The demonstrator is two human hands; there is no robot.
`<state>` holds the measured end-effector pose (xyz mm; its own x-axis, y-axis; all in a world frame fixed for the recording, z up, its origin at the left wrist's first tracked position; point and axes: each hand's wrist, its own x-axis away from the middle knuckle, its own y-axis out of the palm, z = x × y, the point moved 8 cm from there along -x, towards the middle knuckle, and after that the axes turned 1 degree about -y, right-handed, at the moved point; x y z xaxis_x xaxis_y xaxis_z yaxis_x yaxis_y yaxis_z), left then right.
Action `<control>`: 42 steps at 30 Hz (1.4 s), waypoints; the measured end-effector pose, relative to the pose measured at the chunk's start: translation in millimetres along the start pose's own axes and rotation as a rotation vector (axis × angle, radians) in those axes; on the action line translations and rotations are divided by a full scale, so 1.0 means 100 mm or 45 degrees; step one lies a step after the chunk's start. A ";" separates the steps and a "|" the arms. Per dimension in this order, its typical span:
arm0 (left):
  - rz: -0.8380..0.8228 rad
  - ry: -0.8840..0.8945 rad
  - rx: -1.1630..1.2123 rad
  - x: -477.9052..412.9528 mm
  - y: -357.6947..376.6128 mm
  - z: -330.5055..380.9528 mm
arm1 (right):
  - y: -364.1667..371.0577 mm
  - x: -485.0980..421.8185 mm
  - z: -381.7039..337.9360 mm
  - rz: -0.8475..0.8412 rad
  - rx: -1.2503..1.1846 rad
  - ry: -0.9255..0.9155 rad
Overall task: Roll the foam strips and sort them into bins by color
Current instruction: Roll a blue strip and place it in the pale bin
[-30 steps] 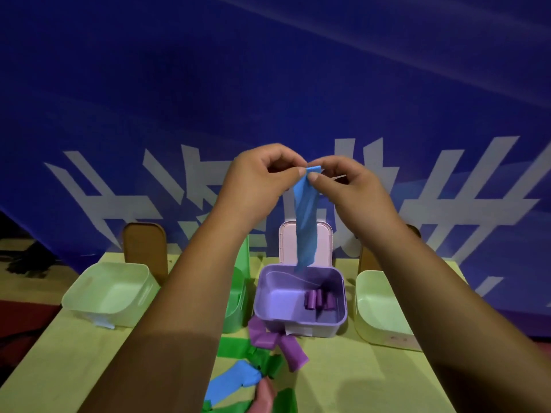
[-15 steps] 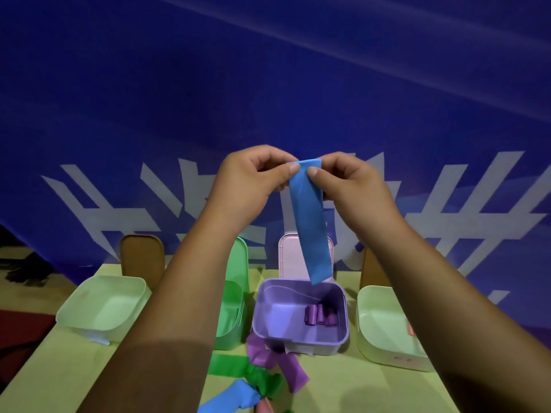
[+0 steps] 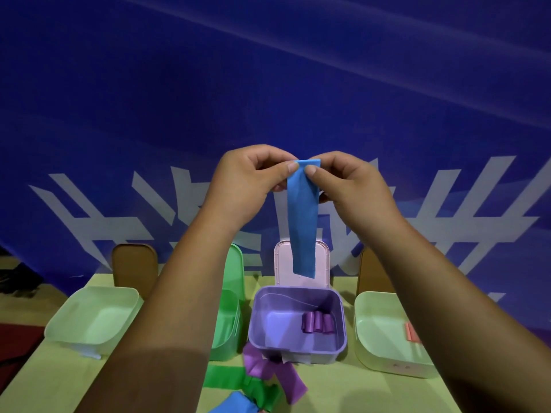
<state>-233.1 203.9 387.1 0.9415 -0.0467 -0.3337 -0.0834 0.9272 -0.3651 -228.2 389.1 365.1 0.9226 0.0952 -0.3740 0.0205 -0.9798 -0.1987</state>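
A blue foam strip (image 3: 302, 222) hangs straight down in the air above the bins. My left hand (image 3: 250, 180) and my right hand (image 3: 347, 183) pinch its top edge between thumb and fingers. Below stand a pale green bin (image 3: 89, 317) at the left, a green bin (image 3: 229, 323) partly behind my left forearm, a purple bin (image 3: 268, 317) holding three rolled purple strips (image 3: 317, 321), and a pale green bin (image 3: 375, 329) at the right with a pink roll (image 3: 411, 332). Loose purple (image 3: 277, 372), green (image 3: 226, 377) and blue (image 3: 235, 405) strips lie on the table in front.
The bins stand on a yellow-green table (image 3: 59, 380). Lids stand upright behind the bins: brown (image 3: 134, 266), green (image 3: 237, 263), pink (image 3: 322, 263). A blue banner with white marks (image 3: 268, 84) fills the background.
Both hands have lifted the blue strip a little and turned it flat toward me, so it hangs straight and untwisted. The camera has tilted up slightly.
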 end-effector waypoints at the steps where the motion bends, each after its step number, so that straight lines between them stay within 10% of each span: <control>1: 0.001 0.002 0.003 0.00 0.00 0.01 | 0.00 0.00 -0.01 0.001 0.002 -0.006; 42: -0.002 -0.176 0.259 0.34 0.00 -0.09 | 0.17 0.29 0.05 -0.018 -0.415 0.223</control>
<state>-204.1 198.4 367.8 0.9784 -0.0097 -0.2063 -0.0278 0.9837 -0.1779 -203.3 376.5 346.9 0.9727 0.1049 -0.2071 0.1291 -0.9859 0.1067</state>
